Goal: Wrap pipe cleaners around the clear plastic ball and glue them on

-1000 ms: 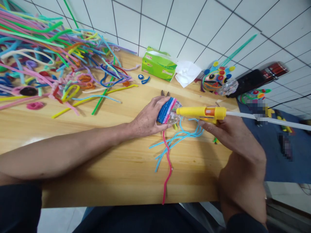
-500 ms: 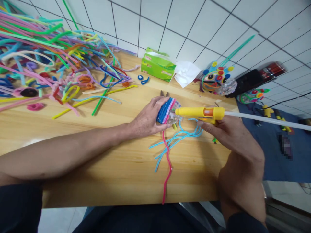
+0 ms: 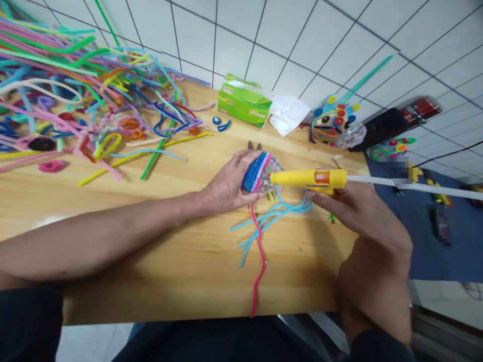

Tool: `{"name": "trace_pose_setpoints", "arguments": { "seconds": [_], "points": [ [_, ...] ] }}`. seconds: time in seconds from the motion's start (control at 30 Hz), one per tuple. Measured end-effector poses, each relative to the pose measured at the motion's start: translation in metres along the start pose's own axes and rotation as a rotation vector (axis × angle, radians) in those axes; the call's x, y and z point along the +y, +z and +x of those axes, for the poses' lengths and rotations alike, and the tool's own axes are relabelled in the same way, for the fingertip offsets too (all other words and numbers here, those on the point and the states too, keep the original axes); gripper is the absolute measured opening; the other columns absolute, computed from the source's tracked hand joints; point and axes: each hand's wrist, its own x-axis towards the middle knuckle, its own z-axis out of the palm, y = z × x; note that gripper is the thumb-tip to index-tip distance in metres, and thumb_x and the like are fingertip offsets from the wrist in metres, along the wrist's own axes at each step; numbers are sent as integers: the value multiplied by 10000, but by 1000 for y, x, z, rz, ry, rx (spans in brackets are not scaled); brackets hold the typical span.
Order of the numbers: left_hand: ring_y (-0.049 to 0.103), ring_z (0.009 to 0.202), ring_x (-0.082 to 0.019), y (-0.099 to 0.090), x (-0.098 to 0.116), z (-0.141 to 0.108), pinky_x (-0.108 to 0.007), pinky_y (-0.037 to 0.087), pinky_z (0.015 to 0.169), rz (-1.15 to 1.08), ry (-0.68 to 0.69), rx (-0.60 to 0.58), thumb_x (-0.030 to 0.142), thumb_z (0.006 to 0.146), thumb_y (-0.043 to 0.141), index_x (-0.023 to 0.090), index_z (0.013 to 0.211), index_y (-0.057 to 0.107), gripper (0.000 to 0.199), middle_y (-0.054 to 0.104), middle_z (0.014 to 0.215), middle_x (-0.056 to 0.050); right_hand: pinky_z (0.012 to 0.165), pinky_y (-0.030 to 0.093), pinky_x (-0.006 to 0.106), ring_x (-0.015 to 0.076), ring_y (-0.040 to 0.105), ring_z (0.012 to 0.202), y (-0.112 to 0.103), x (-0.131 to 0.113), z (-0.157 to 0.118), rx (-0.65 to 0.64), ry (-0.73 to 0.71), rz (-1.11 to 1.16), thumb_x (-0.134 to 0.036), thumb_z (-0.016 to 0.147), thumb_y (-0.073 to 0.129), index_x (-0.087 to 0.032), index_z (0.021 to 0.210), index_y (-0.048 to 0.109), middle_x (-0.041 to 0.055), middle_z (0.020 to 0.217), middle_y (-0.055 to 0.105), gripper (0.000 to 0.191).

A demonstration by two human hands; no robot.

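Observation:
My left hand point(image 3: 230, 183) is wrapped round a clear plastic piece point(image 3: 268, 185) banded with blue, pink and white pipe cleaners. In my right hand point(image 3: 349, 201) is a yellow glue gun point(image 3: 294, 177) with a long whitish glue stick out of its back. The gun's nozzle points left and is at the clear part of the piece; whether it touches cannot be told. Light blue pipe cleaners point(image 3: 283, 210) lie between and below my hands. A wavy red pipe cleaner point(image 3: 260, 256) runs toward the table's front edge.
A big heap of coloured pipe cleaners point(image 3: 94, 90) covers the back left. Behind my hands stand a green tissue box point(image 3: 243, 103) and a crumpled tissue point(image 3: 289, 114). Decorated figures point(image 3: 335, 123) and a dark red cylinder point(image 3: 420, 109) are at the back right, by a blue mat point(image 3: 433, 261).
The view has shifted very slightly. Both hands keep their holds, and the glue gun stays at the piece almost unmoved.

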Motion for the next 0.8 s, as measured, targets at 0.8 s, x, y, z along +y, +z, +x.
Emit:
{"name": "trace_pose_setpoints", "arguments": {
  "seconds": [0.8],
  "points": [
    [527,1569,-417,-1,1,0,-662,506,1303,-6,23,7,440,934,881,245,1730,324,991,523,1642,-228,584,377,351,185,535,609,4,4,3,68,-68,-2,-573,1063,631,-256,677,510,28,681,579,515]
  ]
}}
